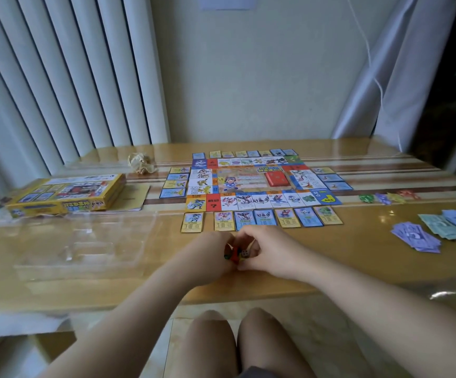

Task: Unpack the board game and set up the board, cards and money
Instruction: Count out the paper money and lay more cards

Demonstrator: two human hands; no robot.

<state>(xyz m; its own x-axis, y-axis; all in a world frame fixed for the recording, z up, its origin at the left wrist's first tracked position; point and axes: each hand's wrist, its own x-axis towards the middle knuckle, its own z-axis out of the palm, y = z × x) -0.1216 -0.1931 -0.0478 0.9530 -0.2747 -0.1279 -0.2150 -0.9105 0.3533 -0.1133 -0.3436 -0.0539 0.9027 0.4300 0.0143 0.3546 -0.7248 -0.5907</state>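
The game board (257,182) lies flat in the middle of the table, with a red card deck (276,179) on its centre. Property cards (261,219) line all its sides. Paper money (418,237) lies in piles at the right, near small coloured figures (389,198). Near the front edge my left hand (207,255) and my right hand (265,255) meet. Between them they pinch a small bundle of coloured pieces with a white die (240,253).
The yellow game box (66,195) sits at the left with a booklet (135,199) beside it. A clear plastic tray (85,241) lies in front of the box. A crumpled paper ball (141,162) rests behind the board's left corner.
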